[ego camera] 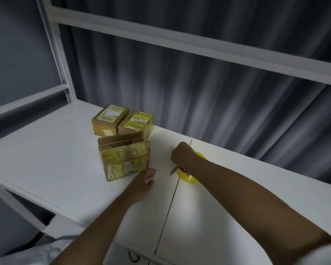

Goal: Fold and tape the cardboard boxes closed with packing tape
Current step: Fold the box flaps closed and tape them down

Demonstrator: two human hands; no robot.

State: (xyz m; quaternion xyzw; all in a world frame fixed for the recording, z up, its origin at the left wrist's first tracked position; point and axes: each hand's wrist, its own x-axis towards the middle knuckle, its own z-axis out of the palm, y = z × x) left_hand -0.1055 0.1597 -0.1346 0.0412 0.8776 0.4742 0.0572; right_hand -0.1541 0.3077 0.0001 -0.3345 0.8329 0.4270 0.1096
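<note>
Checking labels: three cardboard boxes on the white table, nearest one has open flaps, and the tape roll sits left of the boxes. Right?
Not quite. The yellow tape roll lies right of the boxes, partly under the right hand, as the head view shows. Three boxes on the white table, the nearest box with open flaps: correct.

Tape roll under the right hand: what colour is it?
Yellow, translucent-looking tape roll, seen in the head view, lying on the white table.

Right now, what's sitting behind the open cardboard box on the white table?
Behind the open box stand two closed cardboard boxes side by side: left one, right one glossy with yellow tape. Their lower fronts are hidden by its raised flaps.
</note>
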